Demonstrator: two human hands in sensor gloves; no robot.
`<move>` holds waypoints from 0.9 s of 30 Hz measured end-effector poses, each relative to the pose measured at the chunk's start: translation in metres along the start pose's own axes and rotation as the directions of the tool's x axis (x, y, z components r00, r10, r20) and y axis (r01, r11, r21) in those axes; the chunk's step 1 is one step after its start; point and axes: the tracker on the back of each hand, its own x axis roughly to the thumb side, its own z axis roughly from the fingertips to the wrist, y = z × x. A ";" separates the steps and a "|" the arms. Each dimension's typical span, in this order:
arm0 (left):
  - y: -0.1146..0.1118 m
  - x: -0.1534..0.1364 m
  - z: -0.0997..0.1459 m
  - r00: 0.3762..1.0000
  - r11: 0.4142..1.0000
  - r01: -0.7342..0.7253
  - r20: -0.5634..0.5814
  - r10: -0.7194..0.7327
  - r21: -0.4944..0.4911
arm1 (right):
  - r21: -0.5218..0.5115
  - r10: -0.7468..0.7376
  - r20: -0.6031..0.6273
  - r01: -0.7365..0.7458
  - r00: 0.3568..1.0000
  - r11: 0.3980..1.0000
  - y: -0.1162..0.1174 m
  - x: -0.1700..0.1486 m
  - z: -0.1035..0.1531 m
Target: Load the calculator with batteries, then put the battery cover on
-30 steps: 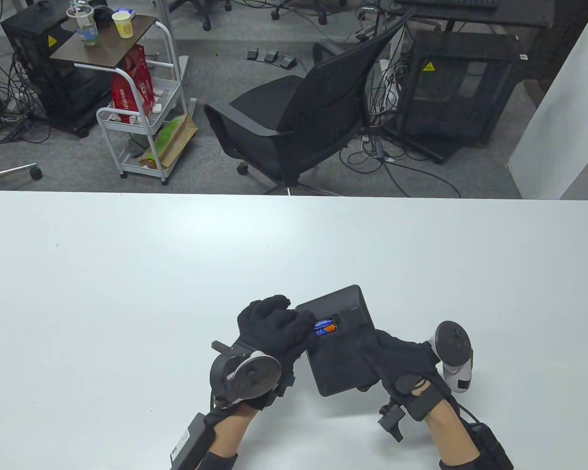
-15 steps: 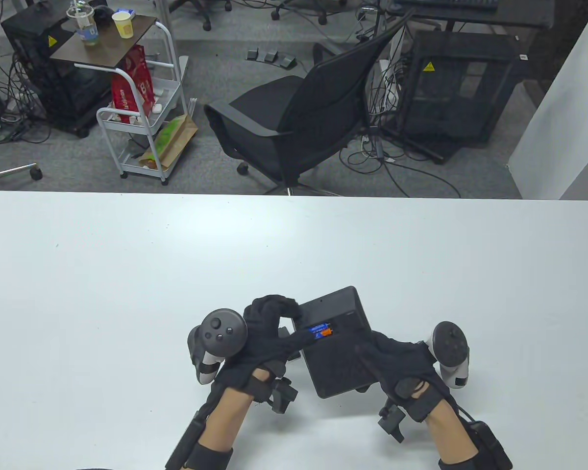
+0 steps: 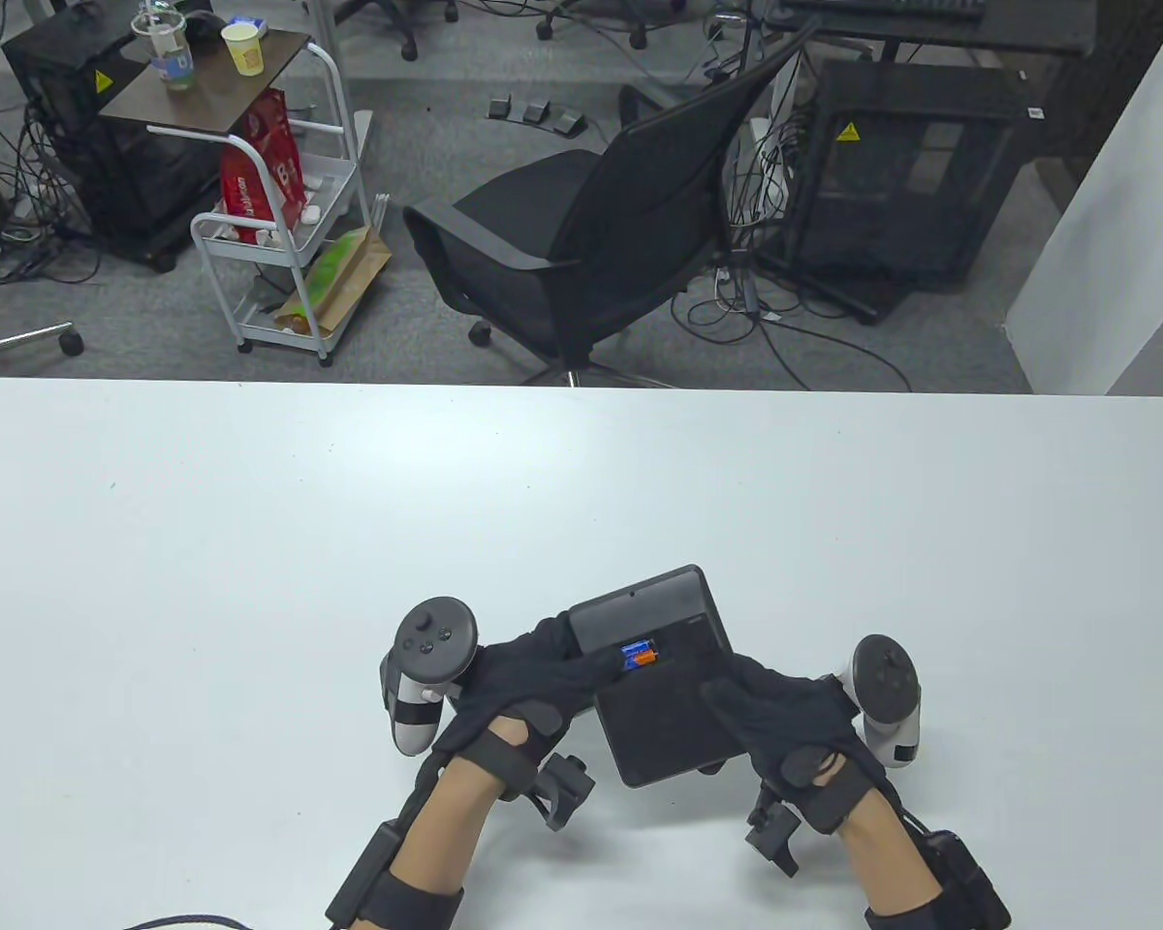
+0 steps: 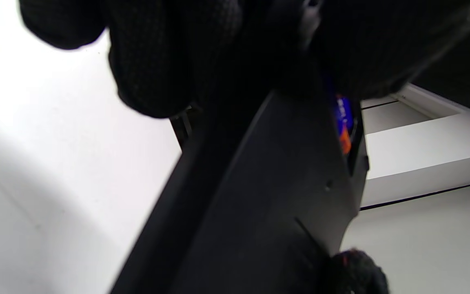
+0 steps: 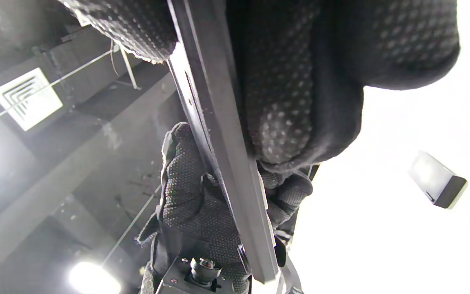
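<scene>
Table view: the black rectangular plastic calculator sits back-up between the two gloved hands, over the white table. The left hand grips its left edge, fingers reaching across the back to the open battery bay. The right hand grips the near right corner, thumb on top. One blue-and-orange cylindrical battery shows in the bay, just past the left fingertips; whether a second lies beside it cannot be told. Beyond the table stand one black mesh office chair and one white wire trolley.

Left wrist view: the gloved fingers hang over the calculator's dark back, partly hiding the battery, whose coloured end peeps out beneath them.

Right wrist view: the calculator appears edge-on, clamped between the dotted thumb and fingers. The left hand's fingers wrap its far end. One small grey block, possibly the battery cover, lies apart.
</scene>
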 end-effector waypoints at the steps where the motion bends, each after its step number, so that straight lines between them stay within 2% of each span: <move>1: 0.000 0.000 0.000 1.000 1.000 0.002 -0.004 -0.002 -0.003 | -0.001 0.004 -0.002 -0.004 1.000 1.000 0.000 -0.001 0.000; 5: -0.003 -0.007 -0.003 0.999 0.999 -0.024 0.024 0.024 0.033 | -0.018 0.031 -0.021 -0.031 0.999 0.999 -0.002 -0.002 0.000; 9: -0.003 -0.008 -0.004 0.999 1.000 -0.001 0.036 0.000 0.029 | -0.021 0.043 -0.039 -0.044 0.998 0.999 -0.003 -0.006 -0.001; 18: -0.003 -0.012 -0.005 0.996 0.997 -0.073 0.048 0.073 0.001 | -0.028 0.008 -0.060 -0.009 0.998 1.000 -0.003 -0.011 -0.002; 27: 0.004 -0.021 -0.006 0.996 0.995 -0.091 0.012 0.090 0.030 | -0.088 -0.006 -0.063 0.000 0.998 0.996 -0.014 -0.013 0.000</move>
